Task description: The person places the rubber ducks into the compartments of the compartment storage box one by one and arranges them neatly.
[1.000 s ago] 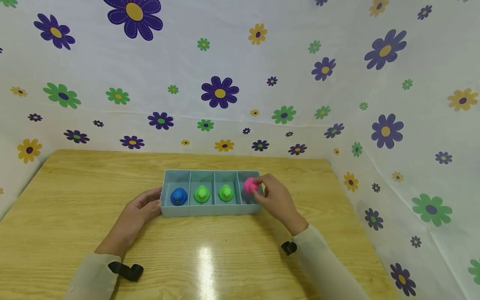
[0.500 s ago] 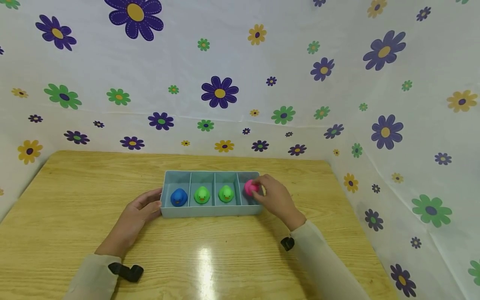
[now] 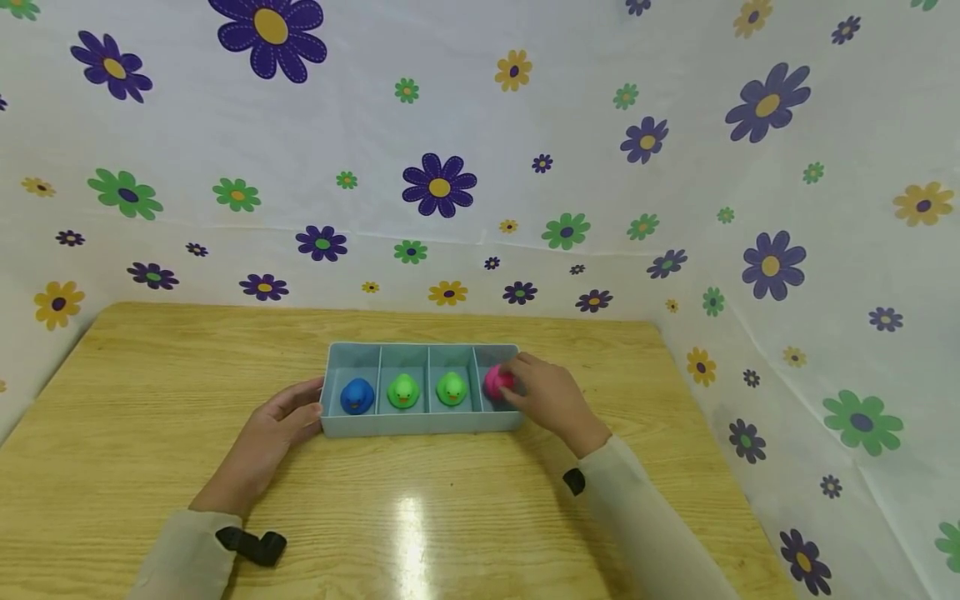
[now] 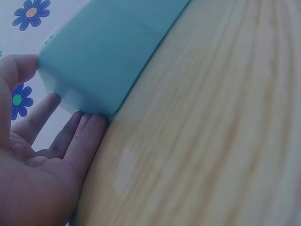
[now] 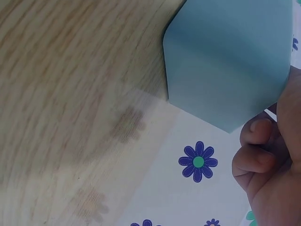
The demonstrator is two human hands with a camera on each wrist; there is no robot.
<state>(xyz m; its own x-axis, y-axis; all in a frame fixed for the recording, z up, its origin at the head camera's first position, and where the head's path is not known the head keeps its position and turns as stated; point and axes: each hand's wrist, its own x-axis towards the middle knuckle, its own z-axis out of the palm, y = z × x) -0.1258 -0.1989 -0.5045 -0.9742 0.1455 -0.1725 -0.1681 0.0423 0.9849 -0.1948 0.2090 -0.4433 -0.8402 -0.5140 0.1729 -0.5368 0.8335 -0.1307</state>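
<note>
A pale blue box [image 3: 420,423] with several compartments in a row stands on the table. A blue toy duck [image 3: 357,396] sits in its leftmost compartment. The two middle ones each hold a green toy duck [image 3: 403,392], and the right one holds a pink toy duck [image 3: 495,382]. My right hand [image 3: 553,398] reaches over the right end and pinches the pink duck, partly covering it. In the right wrist view, the box wall hides the fingertips. My left hand [image 3: 272,429] rests at the left end, its fairly straight fingers [image 4: 87,141] touching the end wall.
The box stands on a wooden table [image 3: 337,517] with a glare patch near its front. Behind and to the right rises a white flower-print sheet [image 3: 360,125]. Each sleeve bears a black wrist strap or camera mount [image 3: 255,546].
My right hand has lowered the pink duck further into the rightmost compartment and shifted it slightly left. My left hand and the box have stayed put.
</note>
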